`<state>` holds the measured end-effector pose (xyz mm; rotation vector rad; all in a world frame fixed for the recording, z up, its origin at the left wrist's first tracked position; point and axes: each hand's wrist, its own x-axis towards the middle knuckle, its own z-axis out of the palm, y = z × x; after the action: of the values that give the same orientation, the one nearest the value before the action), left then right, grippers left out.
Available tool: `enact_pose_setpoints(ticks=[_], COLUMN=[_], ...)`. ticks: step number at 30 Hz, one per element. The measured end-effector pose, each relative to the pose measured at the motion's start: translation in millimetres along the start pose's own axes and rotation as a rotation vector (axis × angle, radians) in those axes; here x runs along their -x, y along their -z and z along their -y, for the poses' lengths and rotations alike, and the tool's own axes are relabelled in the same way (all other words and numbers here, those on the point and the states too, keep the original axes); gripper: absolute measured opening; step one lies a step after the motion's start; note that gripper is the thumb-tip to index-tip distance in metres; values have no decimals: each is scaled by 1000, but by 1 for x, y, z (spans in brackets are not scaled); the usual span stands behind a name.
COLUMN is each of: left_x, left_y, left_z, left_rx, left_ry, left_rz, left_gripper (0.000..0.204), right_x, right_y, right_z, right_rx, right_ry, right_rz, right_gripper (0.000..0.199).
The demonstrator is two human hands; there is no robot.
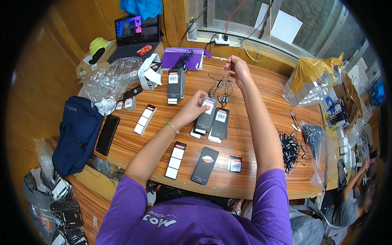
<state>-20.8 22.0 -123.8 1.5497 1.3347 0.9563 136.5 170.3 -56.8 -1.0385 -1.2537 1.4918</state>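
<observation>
The left hand (192, 109) is closed on a dark tag (204, 121), its thumb across the pale label on the face and its fingers bent at the far left edge. The tag is over the middle of the wooden surface (271, 92), with its long axis running away from the person and leaning slightly right at the far end. The red-marked end points away, and the end with small print points back toward the person.

Just right of it, a second tag (219, 130) points nearly the same way, its long axis a little closer to straight; pale pieces show beneath the near ends of both.

The right hand (238, 70) is raised beyond the tags, fingertips pinched together on a thin black cord (220, 83) that slants down and left from them. Whether that cord is tied to the held tag cannot be made out.

Nearer the person, a white-panelled strip (175, 160) and an emblem tag (205, 165) both lie lengthwise away from the person, with a small tag (235, 164) to their right. A heap of cords (290, 150) lies farther right, near red-handled snips (294, 118)
</observation>
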Motion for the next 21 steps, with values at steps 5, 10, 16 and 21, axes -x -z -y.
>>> enact_pose_setpoints(ticks=[5, 10, 16, 21], left_x=[2, 7, 10, 25], left_y=[-2, 0, 0, 5], left_z=[5, -11, 4, -5], left_rx=[-118, -334, -651, -427], left_ry=[-19, 105, -84, 20], left_rz=[-41, -7, -78, -52], left_gripper=[33, 37, 42, 52], right_x=[-17, -33, -52, -43], right_y=[1, 2, 3, 8], right_z=[-15, -34, -58, -64], right_rx=[78, 176, 434, 387], right_ry=[-46, -88, -144, -115], right_rz=[5, 17, 126, 35], right_gripper=[24, 25, 24, 27])
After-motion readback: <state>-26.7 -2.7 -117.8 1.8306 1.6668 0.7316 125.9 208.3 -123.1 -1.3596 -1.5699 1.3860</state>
